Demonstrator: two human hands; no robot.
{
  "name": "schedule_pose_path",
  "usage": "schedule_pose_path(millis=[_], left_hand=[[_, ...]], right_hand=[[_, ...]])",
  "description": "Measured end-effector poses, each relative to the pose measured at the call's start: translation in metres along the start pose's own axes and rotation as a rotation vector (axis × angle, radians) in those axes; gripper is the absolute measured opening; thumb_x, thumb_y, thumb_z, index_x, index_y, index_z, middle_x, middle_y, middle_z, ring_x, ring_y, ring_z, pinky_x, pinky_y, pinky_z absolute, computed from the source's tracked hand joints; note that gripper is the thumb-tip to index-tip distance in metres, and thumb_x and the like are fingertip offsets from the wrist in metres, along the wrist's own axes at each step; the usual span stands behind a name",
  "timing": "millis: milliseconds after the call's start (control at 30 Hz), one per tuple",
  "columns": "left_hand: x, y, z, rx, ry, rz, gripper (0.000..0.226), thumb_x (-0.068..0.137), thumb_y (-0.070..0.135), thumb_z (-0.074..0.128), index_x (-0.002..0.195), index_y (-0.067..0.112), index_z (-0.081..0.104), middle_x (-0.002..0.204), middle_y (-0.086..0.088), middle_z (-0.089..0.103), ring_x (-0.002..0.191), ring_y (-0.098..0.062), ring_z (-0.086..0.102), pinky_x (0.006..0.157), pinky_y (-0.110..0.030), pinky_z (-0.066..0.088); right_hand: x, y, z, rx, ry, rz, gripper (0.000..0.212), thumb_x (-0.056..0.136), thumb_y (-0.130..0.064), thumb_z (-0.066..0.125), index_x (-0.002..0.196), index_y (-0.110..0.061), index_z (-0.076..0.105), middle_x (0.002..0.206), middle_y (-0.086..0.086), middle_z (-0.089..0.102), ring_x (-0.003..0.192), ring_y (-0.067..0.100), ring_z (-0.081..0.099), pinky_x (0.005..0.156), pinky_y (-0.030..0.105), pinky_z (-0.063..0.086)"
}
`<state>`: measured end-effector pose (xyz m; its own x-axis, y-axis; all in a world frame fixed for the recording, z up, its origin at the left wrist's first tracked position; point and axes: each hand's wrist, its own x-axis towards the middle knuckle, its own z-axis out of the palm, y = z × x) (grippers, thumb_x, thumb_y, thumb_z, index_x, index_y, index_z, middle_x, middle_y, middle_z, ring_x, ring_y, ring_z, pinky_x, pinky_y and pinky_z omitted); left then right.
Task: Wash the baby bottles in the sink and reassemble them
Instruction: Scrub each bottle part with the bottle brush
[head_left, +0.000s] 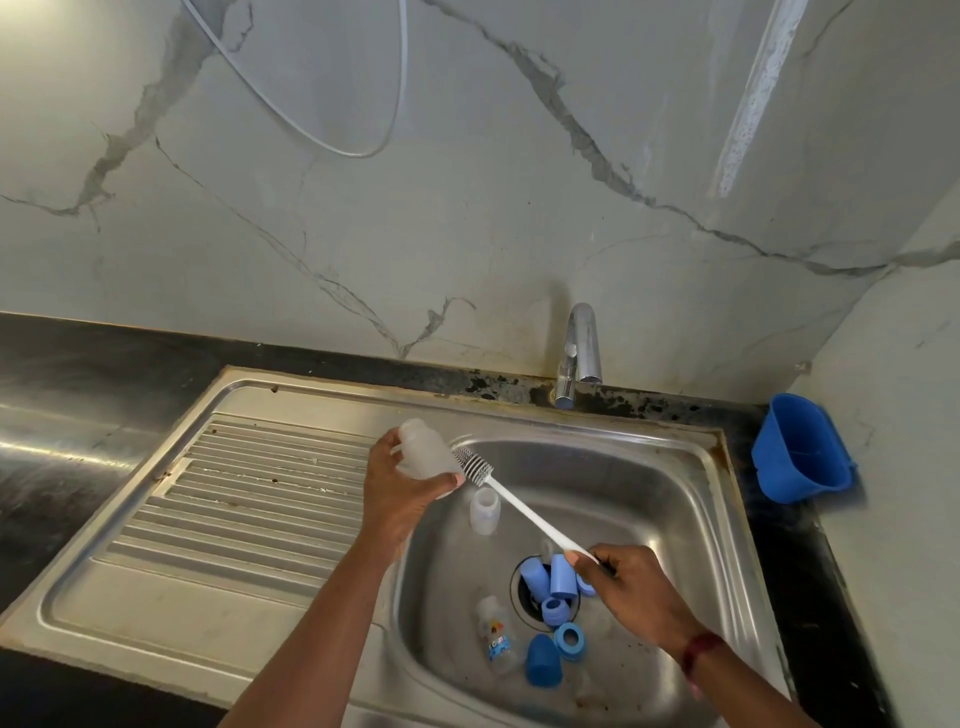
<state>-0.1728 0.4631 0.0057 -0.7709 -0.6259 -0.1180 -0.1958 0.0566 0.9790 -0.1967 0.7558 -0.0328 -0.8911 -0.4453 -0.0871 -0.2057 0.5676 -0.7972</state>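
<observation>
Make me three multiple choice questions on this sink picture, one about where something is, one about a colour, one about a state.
1. Where is the blue tub? A on a shelf; B on the floor; C on the counter right of the sink.
2. What colour are the caps lying in the sink? A red; B blue; C green.
3. What is the right hand doing? A resting open; B holding a sponge; C gripping the brush.
Answers: 1 C, it sits by the wall past the sink's right rim. 2 B, every cap there is blue. 3 C, its fingers curl round the white handle while the left hand holds a bottle.
</observation>
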Motion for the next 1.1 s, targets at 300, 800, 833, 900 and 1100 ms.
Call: schedule_pose_path(millis=[300,800,833,900,1100], left_hand=[[-0.009,-0.002,0.007,0.325,-0.249,0.277,0.107,0.044,0.034,0.095,0.136,0.032,0.041,0.129,0.011,0.047,0.119,-0.010,0.047,0.089,-0.036,0.055],[-0.009,-0.007,0.010,0.245,-0.414,0.132,0.106,0.039,0.044,0.094,0.132,0.039,0.044,0.128,0.015,0.050,0.122,-0.012,0.050,0.097,-0.040,0.054],[-0.008,-0.006,0.009,0.229,-0.401,0.141,0.103,0.042,0.041,0.095,0.131,0.039,0.044,0.128,0.015,0.051,0.121,-0.010,0.050,0.095,-0.037,0.054],[-0.005,-0.003,0.006,0.170,-0.351,0.133,0.097,0.049,0.029,0.098,0.130,0.038,0.046,0.126,0.013,0.052,0.117,-0.009,0.052,0.087,-0.030,0.056],[-0.003,0.006,0.001,0.016,-0.333,0.064,0.099,0.041,0.041,0.090,0.131,0.027,0.051,0.123,0.005,0.058,0.110,-0.013,0.059,0.070,-0.019,0.056]], right_hand=[[0.016,-0.009,-0.005,-0.029,-0.004,0.016,0.053,0.094,-0.045,0.059,0.055,-0.015,0.039,0.051,-0.007,0.033,0.050,0.006,0.030,0.051,0.020,0.029],[0.013,-0.008,-0.014,-0.063,-0.043,0.020,0.053,0.094,-0.043,0.060,0.052,-0.014,0.044,0.043,-0.010,0.041,0.044,0.006,0.036,0.049,0.017,0.033],[0.013,-0.005,-0.013,-0.058,-0.044,0.016,0.053,0.094,-0.043,0.060,0.054,-0.011,0.046,0.045,-0.009,0.040,0.045,0.006,0.035,0.050,0.018,0.033],[0.011,0.003,-0.012,-0.060,-0.064,-0.001,0.052,0.094,-0.046,0.059,0.058,-0.010,0.048,0.047,-0.009,0.039,0.047,0.006,0.035,0.050,0.019,0.031],[0.003,0.013,-0.010,-0.086,-0.080,-0.104,0.057,0.091,-0.056,0.055,0.060,-0.010,0.045,0.051,-0.007,0.034,0.049,0.007,0.031,0.051,0.022,0.028]])
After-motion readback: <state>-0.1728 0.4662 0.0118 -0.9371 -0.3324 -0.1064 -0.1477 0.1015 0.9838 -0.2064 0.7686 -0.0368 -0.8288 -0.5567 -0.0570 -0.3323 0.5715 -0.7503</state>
